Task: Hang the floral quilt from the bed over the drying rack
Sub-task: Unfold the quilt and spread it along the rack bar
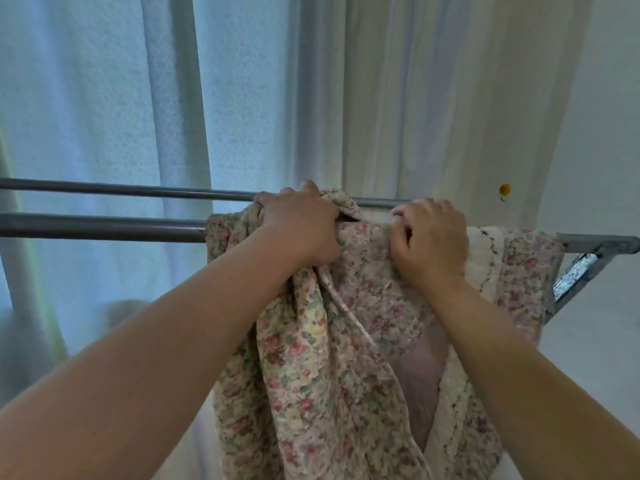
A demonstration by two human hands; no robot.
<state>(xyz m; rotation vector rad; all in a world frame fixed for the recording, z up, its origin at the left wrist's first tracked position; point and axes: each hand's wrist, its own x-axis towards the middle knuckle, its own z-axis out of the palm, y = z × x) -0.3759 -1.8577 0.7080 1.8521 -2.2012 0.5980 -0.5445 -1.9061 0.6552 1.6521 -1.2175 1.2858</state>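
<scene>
The floral quilt [311, 368], cream with small pink and green flowers and a plain mauve patch, hangs bunched over the right half of the drying rack's near grey bar [104, 227]. Its top edge reaches the far bar [138, 190]. My left hand [299, 225] grips a gathered fold of the quilt at the top, between the two bars. My right hand [431, 237] is closed on the quilt's upper edge just to the right, over the near bar. The quilt's lower part runs out of view at the bottom.
Pale blue curtains [104, 98] hang behind the rack on the left, cream curtains [433, 98] in the middle, and a white wall [595, 133] on the right. The rack's metal end bracket [588, 254] juts out at right. A small yellow object [505, 189] sits on the wall.
</scene>
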